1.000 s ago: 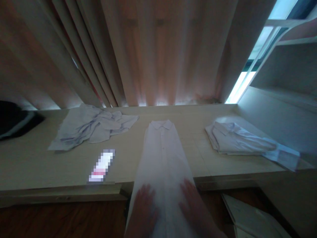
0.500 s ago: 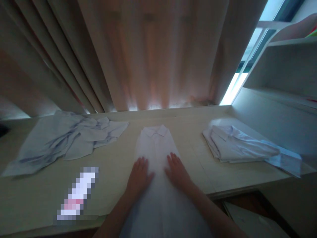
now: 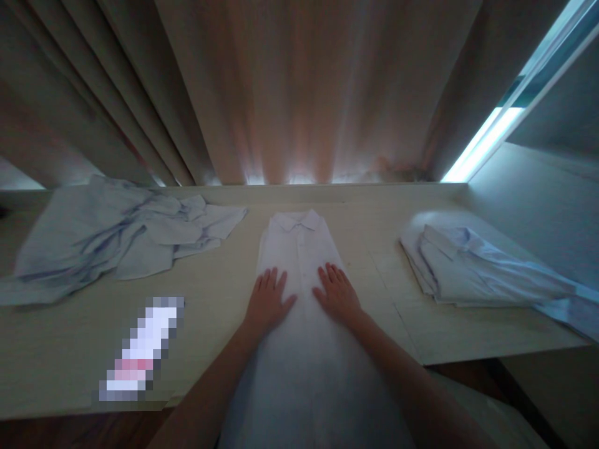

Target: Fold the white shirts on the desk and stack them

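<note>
A white collared shirt [image 3: 304,349] lies front side up down the middle of the table, its sides tucked in to a narrow strip and its collar pointing to the far edge. Flat on the shirt's left side rests my left hand [image 3: 269,299], fingers spread, thumb toward the button line. My right hand [image 3: 337,294] lies likewise on the right side, palm down with fingers stretched out. Neither hand grips the cloth. The shirt's lower part runs toward me between my forearms and out of the bottom of the view.
A rumpled pile of white cloth [image 3: 140,231] lies at the left of the table [image 3: 219,280]. Folded white shirts [image 3: 491,268] are stacked at the right, beside a cabinet panel [image 3: 547,206]. A pixelated object [image 3: 145,349] sits front left. Curtains [image 3: 299,93] hang behind.
The camera view has shifted, so the table sits higher in the picture. My hands remain flat on the shirt, with the fingers a little more spread.
</note>
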